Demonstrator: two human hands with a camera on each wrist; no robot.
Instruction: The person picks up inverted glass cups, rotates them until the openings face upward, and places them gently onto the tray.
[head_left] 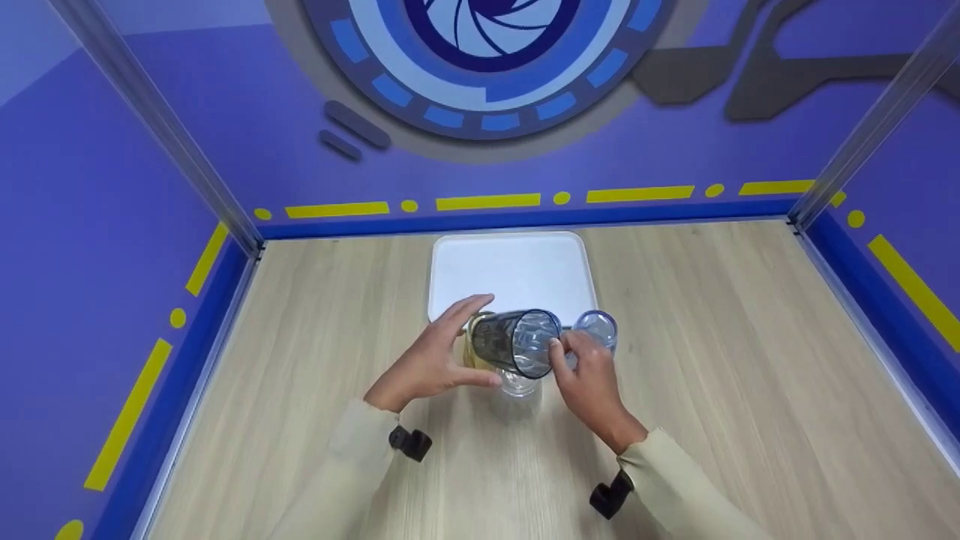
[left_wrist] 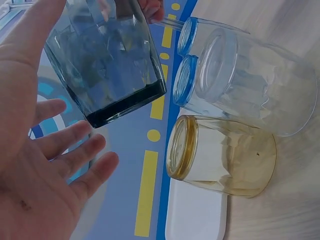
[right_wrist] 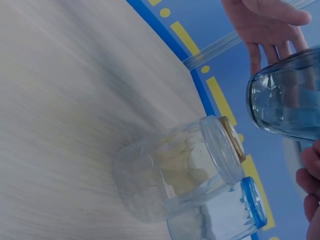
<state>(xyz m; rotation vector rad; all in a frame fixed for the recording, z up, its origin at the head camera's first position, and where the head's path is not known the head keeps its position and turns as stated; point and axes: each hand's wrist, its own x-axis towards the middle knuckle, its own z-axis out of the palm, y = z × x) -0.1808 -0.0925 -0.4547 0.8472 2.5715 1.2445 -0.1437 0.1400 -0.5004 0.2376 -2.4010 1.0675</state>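
A dark grey tumbler is held tilted on its side above the table, its rim facing right and its thick base to the left. My right hand pinches the rim between thumb and fingers. My left hand is spread around the base end, thumb and fingers apart; in the left wrist view its palm faces the tumbler. Below, a clear tumbler and an amber tumbler stand upside down on the table. Blue tumblers stand beside them, partly hidden by my right hand.
A white tray lies at the back of the wooden table, just behind the tumblers. Purple-blue printed panels enclose the table at the back and both sides, with metal posts at the corners.
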